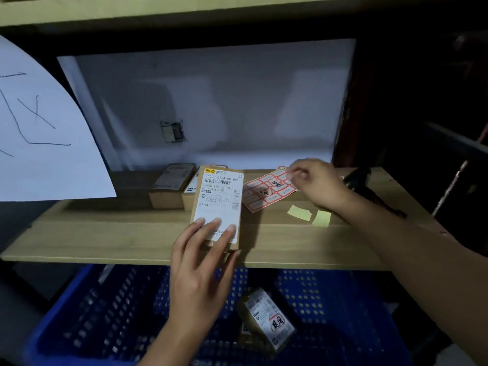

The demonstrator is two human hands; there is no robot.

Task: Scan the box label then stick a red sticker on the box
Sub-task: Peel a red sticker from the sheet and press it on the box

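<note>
At shelf (132, 239) front edge, box (216, 204) is pinned by flat, open left hand (200, 265); sticker sheet (266, 190) at 2 o'clock is pinched by right hand (317, 180).

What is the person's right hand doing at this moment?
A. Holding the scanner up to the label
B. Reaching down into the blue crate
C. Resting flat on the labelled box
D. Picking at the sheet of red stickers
D: the right hand has its fingertips pinched at the far edge of the red sticker sheet, while the left hand steadies the labelled box on the shelf.
</note>
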